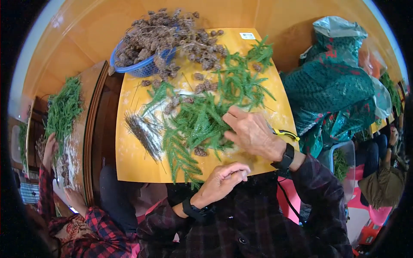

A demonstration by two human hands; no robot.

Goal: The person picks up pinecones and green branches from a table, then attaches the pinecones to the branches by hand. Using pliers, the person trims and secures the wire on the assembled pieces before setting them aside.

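Green sprigs (200, 122) are piled mid-way across the yellow table (133, 172), w/ the R hand (254, 133) placed over their 3 o'clock side, thumb & fingers held apart. The L hand (221, 181) is curled near the table's 6 o'clock edge (whether anything's gripped can't be told). Cones (172, 38) are heaped in a blue basket (148, 69), approx. 10 o'clock; yellow-handled pliers (287, 134) are seen approx. 4 o'clock.

cones (150, 41) in basket (147, 69), back left | sprigs (198, 121) on table (132, 167), centre | bundle (148, 136) left of sprigs | bags (333, 90) right
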